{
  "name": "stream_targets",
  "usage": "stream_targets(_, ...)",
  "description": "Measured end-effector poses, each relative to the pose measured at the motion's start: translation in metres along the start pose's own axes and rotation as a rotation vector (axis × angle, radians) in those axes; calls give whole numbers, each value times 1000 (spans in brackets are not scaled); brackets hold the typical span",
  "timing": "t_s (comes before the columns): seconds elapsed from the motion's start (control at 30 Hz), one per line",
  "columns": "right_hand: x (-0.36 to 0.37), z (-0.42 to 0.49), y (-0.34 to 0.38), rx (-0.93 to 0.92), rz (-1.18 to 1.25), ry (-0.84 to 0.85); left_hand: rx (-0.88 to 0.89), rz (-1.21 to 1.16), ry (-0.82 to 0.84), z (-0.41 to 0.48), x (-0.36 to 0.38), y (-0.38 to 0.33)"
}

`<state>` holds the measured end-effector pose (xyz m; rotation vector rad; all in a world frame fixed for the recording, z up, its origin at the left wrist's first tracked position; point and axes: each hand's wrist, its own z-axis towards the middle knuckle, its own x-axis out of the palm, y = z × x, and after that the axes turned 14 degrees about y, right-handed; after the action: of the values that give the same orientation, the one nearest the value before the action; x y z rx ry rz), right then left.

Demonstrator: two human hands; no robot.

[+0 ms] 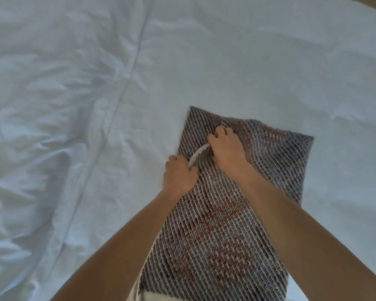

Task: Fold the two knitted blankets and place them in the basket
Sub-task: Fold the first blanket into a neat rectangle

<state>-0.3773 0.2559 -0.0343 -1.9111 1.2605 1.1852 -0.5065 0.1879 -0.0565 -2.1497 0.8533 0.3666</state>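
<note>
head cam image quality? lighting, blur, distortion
Head view: dim, flat bluish light, no glare or hard shadows; overall soft; wide-angle bends the white sheet at the edges; knitted blanket weave readable around the left hand and right hand.

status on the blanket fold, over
Left hand, right hand both gripping knitted blanket at a bunched fold. Blanket on white bedding. Basket, second blanket not in view.
</note>
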Motion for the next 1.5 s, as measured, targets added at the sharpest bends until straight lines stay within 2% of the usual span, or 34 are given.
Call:
stream_targets(0.07, -4, 5, 5, -102, 118, -188, 41, -100, -138, -1, -3, 9)
stream_targets(0.1, -6, 9, 9, -165, 149, -219, 32, -106, -179, -1, -5, 13)
stream_targets(0.2, -6, 19, 22, -240, 144, -97, -44, -59, -145, 3, -8, 18)
stream_targets(0.37, -9, 22, 17, -109, 208, -122, -63, 32, -46, 17, -15, 9)
stream_targets(0.47, -8, 14, -2, -17, 207, -138, -69, -2, -13, 32, -24, -4)
stream_targets(0.63, -1, -7, -42, 138, 216, -132, -5, -64, -76, 56, -39, -37)
stream_targets(0.73, 10, -27, -62, 180, 201, -139, -78, -137, -135, 61, -45, -30)
stream_targets(0.83, 22, -45, -86, 267, 201, -124, -108, -154, -96, 66, -47, -26)
stream_targets(0.93, 30, -52, -110, 363, 242, -135, -107, -199, -55, 80, -52, -51)
stream_targets(1.03, 36, -56, -122, 374, 248, -170, -69, -149, -78, 90, -54, -72)
stream_targets(1.1, 41, -58, -125, 372, 250, -135, -120, -124, -143, 93, -56, -69)
stream_targets(1.17, 50, -60, -129, 366, 248, -17, -227, -142, -159, 93, -56, -65)
stream_targets(1.23, 54, -57, -134, 348, 227, 30, -213, 35, -258, 91, -52, -68)
stream_targets(1.3, 48, -49, -135, 327, 231, -55, 61, 424, -399, 93, -44, -76)
stream_targets(1.33, 45, -43, -136, 308, 230, -103, 240, 606, -382, 95, -40, -81)
stream_targets(1.37, 42, -37, -136, 284, 224, -118, 364, 748, -301, 98, -36, -85)
stream_targets(1.4, 41, -30, -137, 259, 216, -94, 413, 853, -197, 101, -33, -90)
stream_targets(1.5, 40, -16, -144, 230, 218, 51, 326, 1021, 19, 109, -23, -99)
